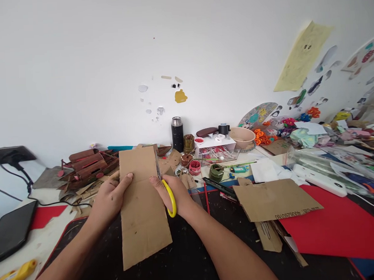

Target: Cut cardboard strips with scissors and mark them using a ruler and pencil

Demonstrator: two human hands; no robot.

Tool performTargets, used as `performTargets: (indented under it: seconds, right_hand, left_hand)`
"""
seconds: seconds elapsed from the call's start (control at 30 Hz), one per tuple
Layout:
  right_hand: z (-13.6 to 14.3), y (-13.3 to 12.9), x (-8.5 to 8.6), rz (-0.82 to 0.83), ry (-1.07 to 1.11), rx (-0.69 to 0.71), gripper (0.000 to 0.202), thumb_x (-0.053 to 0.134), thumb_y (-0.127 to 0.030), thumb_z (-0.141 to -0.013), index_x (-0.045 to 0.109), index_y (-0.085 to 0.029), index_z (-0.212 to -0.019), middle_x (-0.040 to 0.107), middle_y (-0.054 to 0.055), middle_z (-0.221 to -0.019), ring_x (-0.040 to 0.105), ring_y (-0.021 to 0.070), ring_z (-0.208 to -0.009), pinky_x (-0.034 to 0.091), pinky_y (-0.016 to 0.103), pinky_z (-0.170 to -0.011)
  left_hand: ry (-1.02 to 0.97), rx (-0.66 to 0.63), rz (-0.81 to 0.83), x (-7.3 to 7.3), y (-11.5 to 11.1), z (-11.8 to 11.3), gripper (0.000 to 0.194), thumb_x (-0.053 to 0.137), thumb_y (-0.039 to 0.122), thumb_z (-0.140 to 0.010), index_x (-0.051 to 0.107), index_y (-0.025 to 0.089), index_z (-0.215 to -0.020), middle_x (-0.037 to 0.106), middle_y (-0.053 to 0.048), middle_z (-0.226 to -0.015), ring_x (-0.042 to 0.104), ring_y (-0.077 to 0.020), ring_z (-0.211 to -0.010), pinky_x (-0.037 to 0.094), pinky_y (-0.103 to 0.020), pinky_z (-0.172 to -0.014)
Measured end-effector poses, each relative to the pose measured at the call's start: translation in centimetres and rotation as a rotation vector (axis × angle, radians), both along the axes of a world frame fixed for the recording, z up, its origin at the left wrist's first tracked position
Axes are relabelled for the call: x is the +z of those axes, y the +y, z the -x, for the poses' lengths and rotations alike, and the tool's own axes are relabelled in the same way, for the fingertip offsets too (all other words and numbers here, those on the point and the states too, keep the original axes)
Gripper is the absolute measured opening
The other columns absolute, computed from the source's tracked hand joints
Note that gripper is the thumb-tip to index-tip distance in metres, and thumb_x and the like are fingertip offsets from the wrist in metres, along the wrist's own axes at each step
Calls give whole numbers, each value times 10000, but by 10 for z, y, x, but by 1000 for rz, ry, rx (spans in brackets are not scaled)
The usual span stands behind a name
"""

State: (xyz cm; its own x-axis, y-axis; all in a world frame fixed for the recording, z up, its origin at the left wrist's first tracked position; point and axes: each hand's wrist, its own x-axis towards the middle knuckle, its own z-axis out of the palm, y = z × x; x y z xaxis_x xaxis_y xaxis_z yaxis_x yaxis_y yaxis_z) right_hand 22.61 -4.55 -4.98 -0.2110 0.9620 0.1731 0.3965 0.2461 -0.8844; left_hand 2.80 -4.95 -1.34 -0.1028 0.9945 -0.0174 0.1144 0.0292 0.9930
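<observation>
A long piece of brown cardboard point(144, 224) is held up over the dark work mat. My left hand point(110, 197) grips its left edge, thumb on the near face and fingers behind. At the right edge my right hand point(173, 194) holds scissors with a yellow handle point(171, 200). Their blades point away from me along that edge, mostly hidden by the cardboard and my hand. The right thumb lies against the cardboard. Whether the blades are apart or together cannot be made out.
Another cardboard piece point(276, 198) and red paper point(333, 224) lie to the right. Behind stand a black thermos point(177, 134), paint jars point(195, 167) and a pink bowl point(242, 136). A brown cardboard model point(89, 165) stands at back left; a yellow tool point(18, 277) lies front left.
</observation>
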Motion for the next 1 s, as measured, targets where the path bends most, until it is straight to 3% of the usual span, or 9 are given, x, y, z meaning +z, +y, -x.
performTargets:
  seconds: [0.27, 0.5, 0.67, 0.87, 1.0]
  right_hand:
    - [-1, -1, 4, -7, -62, -38, 619, 469, -754, -1039, 636, -212, -791, 695, 33, -756, 599, 185, -704, 345, 268, -620]
    - [-1, -3, 10, -1, -105, -48, 605, 497, -743, -1035, 640, -204, -802, 714, 61, -767, 626, 205, -708, 342, 279, -612]
    - [-1, -3, 8, -9, -130, -41, 602, 487, -736, -1044, 687, -203, -849, 749, 83, -815, 662, 223, -760, 354, 282, -632]
    - [0, -3, 5, 8, -119, -51, 597, 469, -707, -1068, 681, -203, -829, 754, 79, -839, 667, 210, -770, 353, 278, -640]
    - [0, -3, 5, -5, -122, -57, 612, 458, -717, -1066, 642, -209, -780, 721, 61, -781, 630, 197, -719, 335, 279, -626]
  left_hand:
    - [12, 3, 25, 0, -3, -5, 786, 837, 731, -678, 700, 182, -1224, 837, -111, -920, 774, -295, -685, 614, -352, -553]
    - [85, 7, 76, 5, -10, -11, 781, 834, 757, -624, 721, 160, -1115, 823, -114, -835, 649, -220, -481, 460, -293, -388]
    - [37, 12, 31, -1, -12, -11, 769, 847, 739, -634, 697, 185, -1146, 834, -114, -917, 761, -293, -669, 576, -333, -509]
    - [29, 19, 30, -11, -11, -9, 788, 833, 760, -654, 697, 177, -1167, 838, -134, -948, 769, -304, -676, 525, -310, -443]
    - [3, 26, 34, -12, -11, -9, 799, 827, 781, -653, 696, 186, -1170, 839, -123, -957, 788, -314, -732, 587, -331, -512]
